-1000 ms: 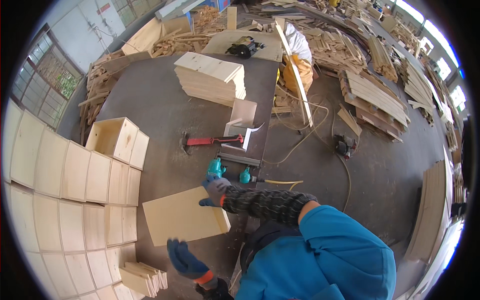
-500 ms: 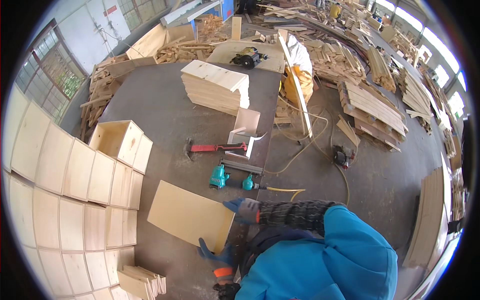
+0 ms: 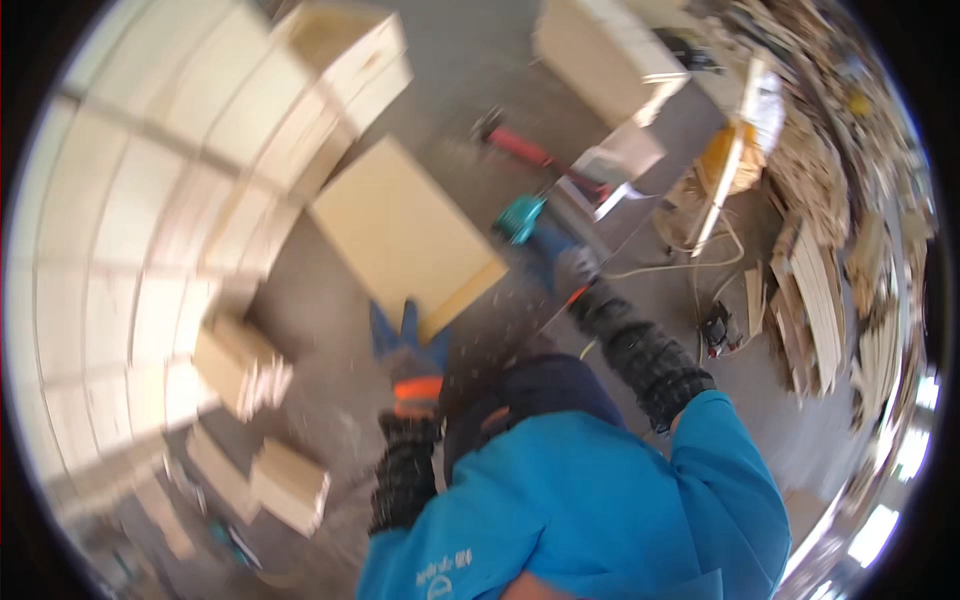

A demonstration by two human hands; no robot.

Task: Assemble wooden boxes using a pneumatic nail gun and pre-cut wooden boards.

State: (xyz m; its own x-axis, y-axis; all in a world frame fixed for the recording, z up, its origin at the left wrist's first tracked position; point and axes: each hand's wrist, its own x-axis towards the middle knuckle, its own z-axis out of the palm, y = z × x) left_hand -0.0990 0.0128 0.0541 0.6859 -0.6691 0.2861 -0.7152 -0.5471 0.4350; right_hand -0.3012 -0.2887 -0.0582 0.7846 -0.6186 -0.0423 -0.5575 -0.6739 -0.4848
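A light wooden panel [image 3: 405,235], with a darker strip along its near edge, lies on the dark worktable [image 3: 330,400]. My left hand [image 3: 408,345], in a blue and grey glove, is at its near corner with fingers spread. To the right, my gloved right hand [image 3: 566,262] is wrapped over the handle of a teal nail gun [image 3: 520,219]; motion blurs the fingers, and the hand covers most of the handle. Just beyond the gun lies a red-handled hammer [image 3: 525,150], its handle end by a small open white carton [image 3: 600,190].
Wooden boxes [image 3: 160,200] are stacked along the left. A pile of boards [image 3: 600,60] stands at the far side of the table. Small stacks of wood pieces [image 3: 240,365] sit at the lower left. A hose [image 3: 670,268] trails across the right, near timber piles [image 3: 810,290].
My view has swung round, turning the scene clockwise. My right hand has left the panel's edge and moved onto the nail gun. My left hand stays by the panel's near corner.
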